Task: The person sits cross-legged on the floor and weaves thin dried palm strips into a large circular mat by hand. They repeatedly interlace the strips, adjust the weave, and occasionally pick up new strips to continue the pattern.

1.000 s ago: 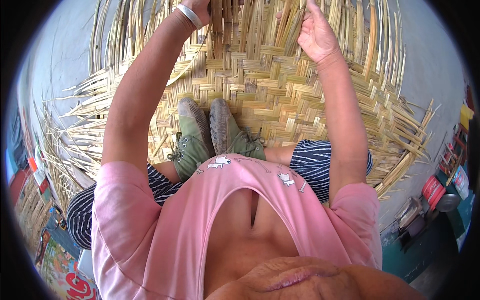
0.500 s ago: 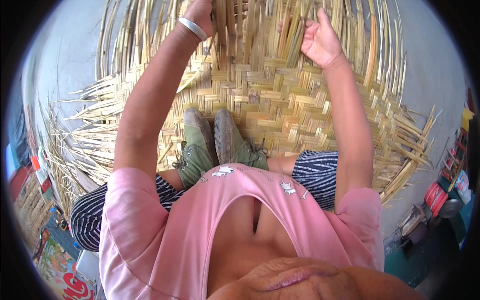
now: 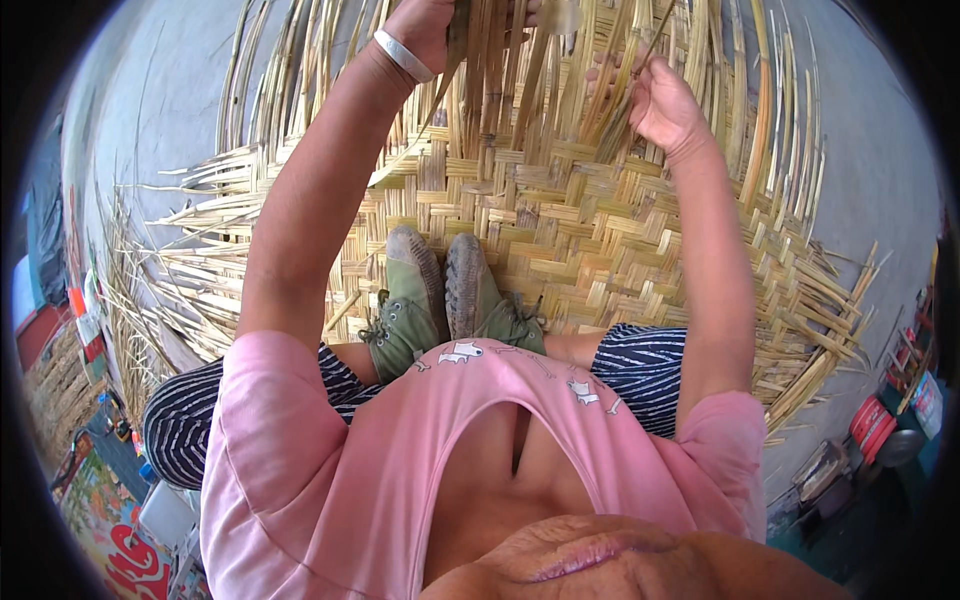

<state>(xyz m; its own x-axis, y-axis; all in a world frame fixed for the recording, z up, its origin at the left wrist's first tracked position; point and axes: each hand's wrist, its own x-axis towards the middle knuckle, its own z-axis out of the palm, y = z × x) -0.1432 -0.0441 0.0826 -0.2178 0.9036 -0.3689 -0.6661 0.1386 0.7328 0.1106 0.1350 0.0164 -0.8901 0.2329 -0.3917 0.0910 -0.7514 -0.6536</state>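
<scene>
A half-woven bamboo mat (image 3: 560,230) lies on the grey floor under my feet, with loose strips fanning out at its far edge. My left hand (image 3: 435,25), a silver bangle on its wrist, is closed around a bunch of upright bamboo strips (image 3: 490,80) at the top of the view. My right hand (image 3: 660,100) pinches a single thin bamboo strip (image 3: 625,110) just to the right of that bunch. Both arms reach forward over my knees. My two green shoes (image 3: 445,300) rest side by side on the woven part.
Unwoven strip ends stick out at the mat's left edge (image 3: 170,270) and right edge (image 3: 820,330). Grey concrete floor (image 3: 160,110) surrounds the mat. Red containers and clutter (image 3: 885,420) sit at the right, colourful bags (image 3: 110,520) at the lower left.
Both hands have moved further forward and up along the loose strips. The right hand shifted slightly right and now pinches one strip.
</scene>
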